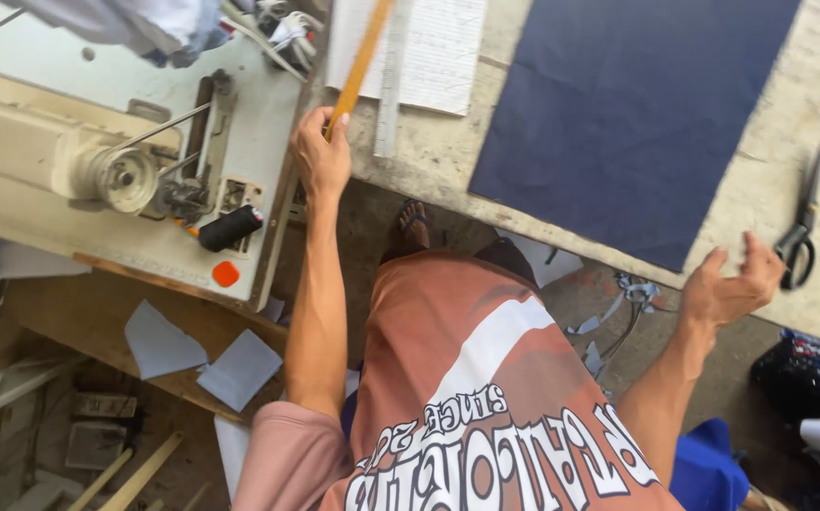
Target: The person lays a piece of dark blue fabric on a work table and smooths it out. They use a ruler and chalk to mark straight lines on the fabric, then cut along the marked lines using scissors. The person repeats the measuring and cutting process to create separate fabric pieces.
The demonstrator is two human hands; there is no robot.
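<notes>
My left hand (320, 156) grips the near end of a long orange-yellow ruler (363, 59) that reaches up over the worn table (429, 156). My right hand (736, 284) hovers open, fingers spread, just off the table's near edge, a short way left of black scissors (801, 232). A large dark navy piece of cloth (628, 114) lies flat on the table between my two hands. Beside the ruler rests a clear plastic ruler (391, 85) on a white lined sheet of paper (438, 47).
A cream sewing machine (69, 151) stands on its table at the left, with a black thread spool (228, 228) and an orange button (226, 274). Pale cloth scraps (240, 369) litter the floor. A black bag (807, 378) and blue cloth (708, 464) lie at lower right.
</notes>
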